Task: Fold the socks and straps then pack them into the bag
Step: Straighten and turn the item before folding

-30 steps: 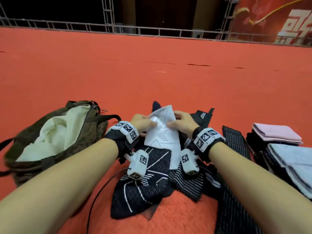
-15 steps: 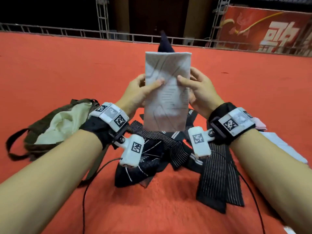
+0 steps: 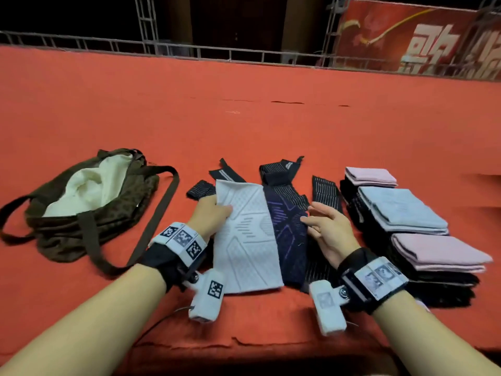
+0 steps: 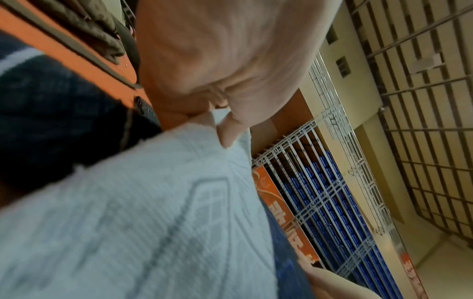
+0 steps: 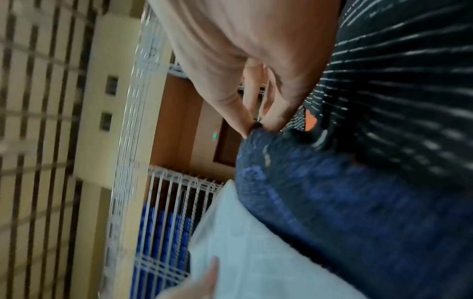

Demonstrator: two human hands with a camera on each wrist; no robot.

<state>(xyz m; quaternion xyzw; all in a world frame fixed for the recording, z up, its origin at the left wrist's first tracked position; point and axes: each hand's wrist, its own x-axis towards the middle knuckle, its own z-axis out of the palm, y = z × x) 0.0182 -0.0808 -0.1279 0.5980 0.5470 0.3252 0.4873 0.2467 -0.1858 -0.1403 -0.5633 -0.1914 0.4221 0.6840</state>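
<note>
A white patterned sock [image 3: 245, 240] lies flat on the red cloth, partly over a navy sock [image 3: 284, 229] with purple lines. My left hand [image 3: 225, 213] pinches the white sock's [image 4: 128, 222] left upper edge, thumb on top [image 4: 227, 133]. My right hand [image 3: 309, 217] is at the navy sock's right edge; in the right wrist view, thumb and finger pinch that sock's [image 5: 320, 202] corner. Black striped straps [image 3: 325, 194] lie loose behind and beside the socks. The brown bag [image 3: 67, 240] lies open at the left, showing its cream lining.
Folded pink [image 3: 439, 253] and pale blue [image 3: 401, 210] pieces are stacked on dark folded items at the right. A metal railing [image 3: 244, 54] and a red banner [image 3: 406, 36] stand beyond the red cloth's far edge. The cloth's front edge runs just below my wrists.
Half a second ago both hands held the white sock up in the air. Now it lies flat on the pile, and my right hand has left it for the navy sock.
</note>
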